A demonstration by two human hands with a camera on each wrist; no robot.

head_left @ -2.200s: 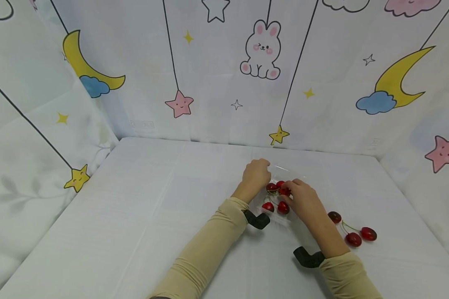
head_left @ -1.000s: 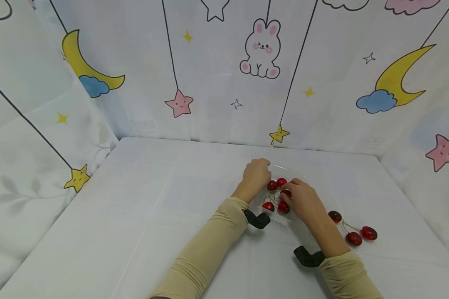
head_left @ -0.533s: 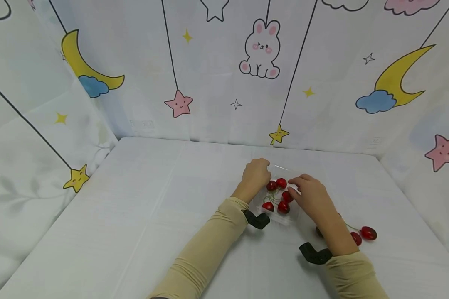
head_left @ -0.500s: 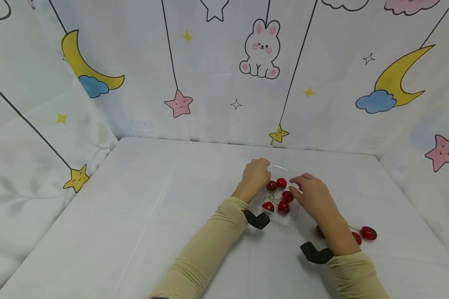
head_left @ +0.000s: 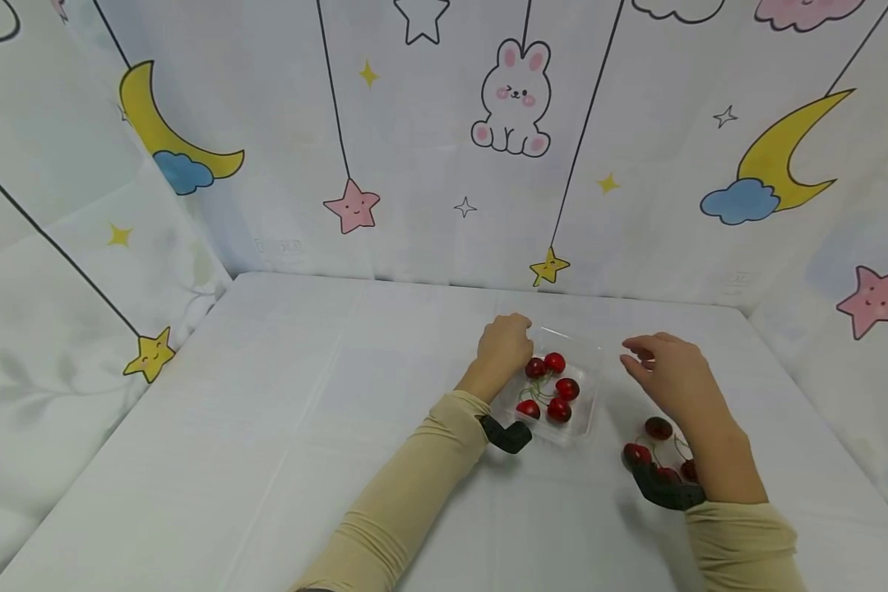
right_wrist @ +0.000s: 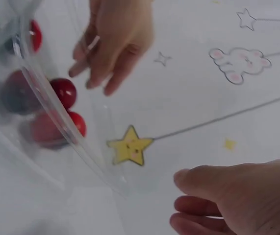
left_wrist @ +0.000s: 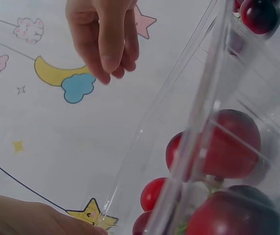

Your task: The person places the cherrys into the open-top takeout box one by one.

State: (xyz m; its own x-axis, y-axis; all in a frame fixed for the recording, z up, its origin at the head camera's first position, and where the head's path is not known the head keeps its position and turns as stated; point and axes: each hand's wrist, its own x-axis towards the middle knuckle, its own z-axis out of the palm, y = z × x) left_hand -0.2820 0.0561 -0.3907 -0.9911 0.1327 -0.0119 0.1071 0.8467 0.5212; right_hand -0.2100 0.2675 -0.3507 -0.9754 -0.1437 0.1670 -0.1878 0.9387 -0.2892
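Observation:
A clear plastic container [head_left: 590, 395] stands on the white table, with several red cherries [head_left: 559, 410] on green stems inside. My left hand [head_left: 505, 344] holds the container at its far left rim; the left wrist view shows part of that hand [left_wrist: 37, 218] at the rim's edge. My right hand [head_left: 673, 374] is raised to the right of the container, apart from it. Its thumb and fingers are loosely bent with a gap between them and nothing held, as the right wrist view also shows. More cherries [head_left: 659, 428] lie below it, partly hidden by the right wrist and strap.
The white table [head_left: 326, 427] reaches back to a white cloth backdrop [head_left: 414, 148] printed with moons, stars and a rabbit. A black wrist mount [head_left: 508, 436] juts from the left wrist, and another [head_left: 666, 492] overlaps the loose cherries in the head view.
My right hand has let go of a cherry inside the container and moved right, away from it, over the loose cherries. My left hand has stayed at the rim.

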